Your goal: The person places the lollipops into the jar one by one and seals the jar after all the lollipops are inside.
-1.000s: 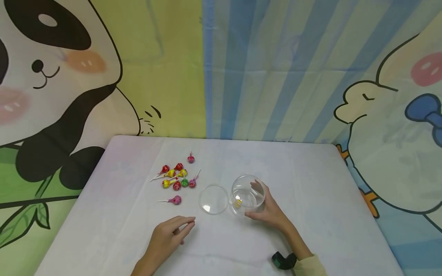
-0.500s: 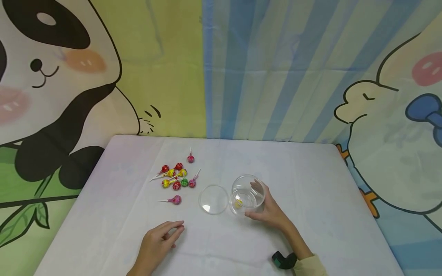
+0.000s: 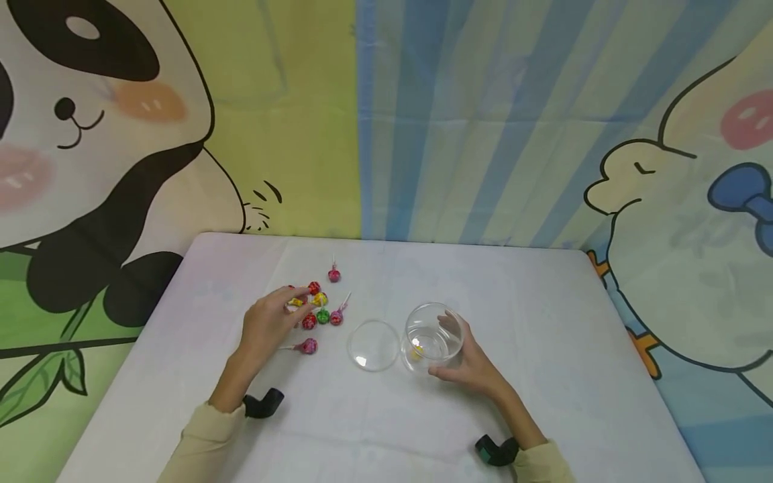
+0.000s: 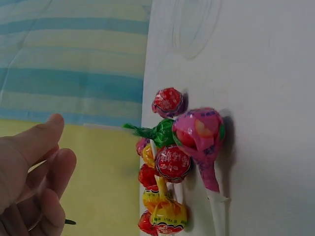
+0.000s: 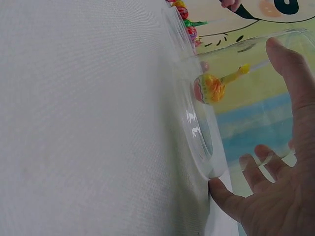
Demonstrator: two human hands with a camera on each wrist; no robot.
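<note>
My left hand (image 3: 272, 325) hovers over the left part of a cluster of wrapped lollipops, its thumb and fingers apart with nothing between them. Beneath its fingertips lies a yellow lollipop (image 3: 296, 302), partly hidden. The left wrist view shows a pink lollipop (image 4: 199, 132), a green one (image 4: 162, 132) and several red and yellow ones, with the hand (image 4: 37, 182) off to their side. My right hand (image 3: 471, 362) grips a clear jar (image 3: 433, 335) standing on the table, thumb and fingers curled round its wall. Inside the jar rests one yellow lollipop (image 5: 211, 88).
A clear round lid (image 3: 373, 345) lies flat just left of the jar. One red-pink lollipop (image 3: 334, 275) sits apart behind the cluster, another pink one (image 3: 308, 346) in front. The white table (image 3: 543, 322) ends at a printed cloth backdrop (image 3: 453, 168).
My left hand first drew back toward the near left, then reached forward over the lollipop cluster. The right hand and the jar have stayed in place.
</note>
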